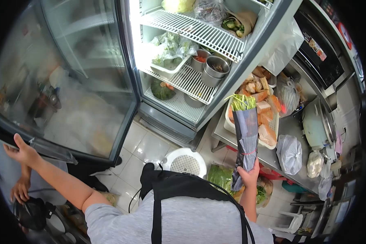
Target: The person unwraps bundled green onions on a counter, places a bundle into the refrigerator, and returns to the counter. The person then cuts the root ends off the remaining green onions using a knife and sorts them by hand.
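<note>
My right hand (249, 174) is wrapped round the lower end of a long bundle of green stems (246, 130), rolled in dark paper with a red band. The green stem ends stick out at the top. At the left, my left hand (23, 153) touches the edge of the open glass fridge door (69, 152), its thumb raised and fingers partly hidden. In front of me the lit fridge has wire shelves (191, 81) with bagged greens (171, 45), steel pots (214, 67) and a dark green squash (162, 89).
A basket of orange pumpkin pieces (265, 118) stands on the steel counter (288, 162) at the right, near plastic bags (289, 154). A round white strainer (184, 162) and bagged greens (221, 175) are low down. Another person's hand (21, 188) shows at lower left.
</note>
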